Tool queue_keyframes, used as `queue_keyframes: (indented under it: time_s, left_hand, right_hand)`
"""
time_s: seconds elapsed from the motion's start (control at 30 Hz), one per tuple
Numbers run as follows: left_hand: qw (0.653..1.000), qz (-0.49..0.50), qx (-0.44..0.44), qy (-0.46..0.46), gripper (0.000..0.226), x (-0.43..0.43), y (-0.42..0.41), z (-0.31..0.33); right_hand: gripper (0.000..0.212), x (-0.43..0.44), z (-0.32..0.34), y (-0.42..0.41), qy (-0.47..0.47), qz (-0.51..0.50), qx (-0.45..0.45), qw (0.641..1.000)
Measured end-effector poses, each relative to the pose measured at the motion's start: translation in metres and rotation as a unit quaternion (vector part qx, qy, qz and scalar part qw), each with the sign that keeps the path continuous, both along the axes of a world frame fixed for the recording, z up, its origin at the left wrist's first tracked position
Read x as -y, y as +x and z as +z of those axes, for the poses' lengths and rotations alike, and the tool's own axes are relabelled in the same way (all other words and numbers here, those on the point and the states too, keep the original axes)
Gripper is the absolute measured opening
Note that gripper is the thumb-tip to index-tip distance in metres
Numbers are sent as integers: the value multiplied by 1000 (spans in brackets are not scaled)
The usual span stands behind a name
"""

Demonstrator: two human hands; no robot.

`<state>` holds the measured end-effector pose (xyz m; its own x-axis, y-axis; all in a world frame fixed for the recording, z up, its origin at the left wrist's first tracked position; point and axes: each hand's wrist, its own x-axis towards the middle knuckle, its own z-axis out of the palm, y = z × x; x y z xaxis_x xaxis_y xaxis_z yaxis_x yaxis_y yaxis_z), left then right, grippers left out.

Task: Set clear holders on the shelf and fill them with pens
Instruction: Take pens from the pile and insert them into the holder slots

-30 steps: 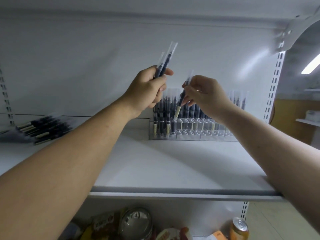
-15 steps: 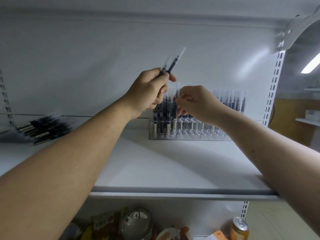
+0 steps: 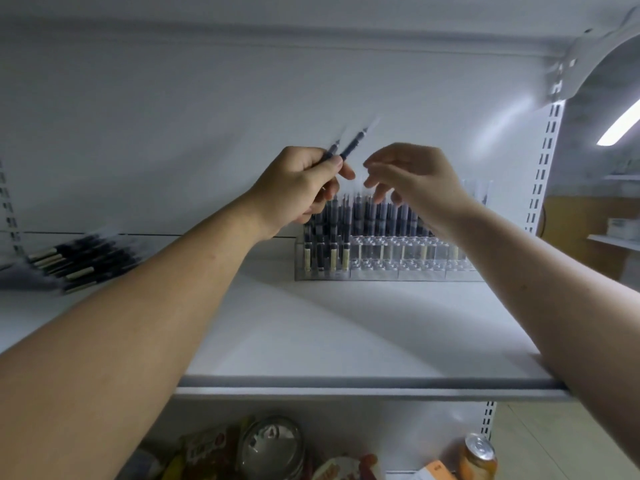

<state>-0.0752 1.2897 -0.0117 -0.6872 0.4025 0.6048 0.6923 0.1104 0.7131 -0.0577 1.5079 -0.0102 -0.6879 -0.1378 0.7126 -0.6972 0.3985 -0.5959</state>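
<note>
A clear pen holder [image 3: 388,263] stands at the back of the white shelf [image 3: 329,337]. Its left and rear slots hold several dark pens standing upright; its front right slots are bare. My left hand [image 3: 298,188] hovers above the holder's left end, shut on two dark pens [image 3: 349,150] that point up and to the right. My right hand [image 3: 412,181] is above the holder's middle with its fingers apart and nothing in them, its fingertips close to my left hand's.
A loose pile of dark pens [image 3: 76,261] lies on the shelf at the far left. Slotted uprights [image 3: 545,174] flank the bay. Below the shelf sit food packets, a round lid [image 3: 273,448] and an orange can [image 3: 479,457].
My right hand has put its pen down into the holder, let go and risen with fingers spread. My left hand has tilted its two pens further to the right.
</note>
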Motion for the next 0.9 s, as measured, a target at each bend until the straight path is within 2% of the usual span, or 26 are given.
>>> queue_keyframes:
  time_s: [0.1, 0.23, 0.43, 0.6, 0.7, 0.8, 0.87, 0.9]
  left_hand:
    - [1000, 3, 5, -8, 32, -1, 1, 0]
    - [1000, -3, 11, -5, 32, -2, 1, 0]
    - [1000, -1, 23, -22, 32, -2, 3, -1]
    - [998, 7, 19, -52, 32, -4, 5, -1]
    - [996, 33, -29, -84, 30, -4, 7, 1]
    - [980, 81, -126, -128, 31, -3, 8, 2]
    - [968, 106, -181, -138, 31, -3, 8, 3]
    - [963, 114, -201, -139, 30, -2, 8, 3]
  right_hand:
    - [14, 2, 4, 1, -101, 101, 49, 988]
    - [10, 2, 5, 1, -125, 161, 86, 975]
    - [23, 5, 3, -1, -120, 142, 70, 980]
    - [22, 7, 3, -1, -125, 115, 66, 983]
    - [17, 10, 6, 0, -196, 131, 56, 970]
    - [19, 6, 11, -1, -291, 117, 35, 949]
    - [18, 1, 13, -3, -306, 66, 12, 949]
    - [16, -2, 13, -5, -284, 23, -3, 959]
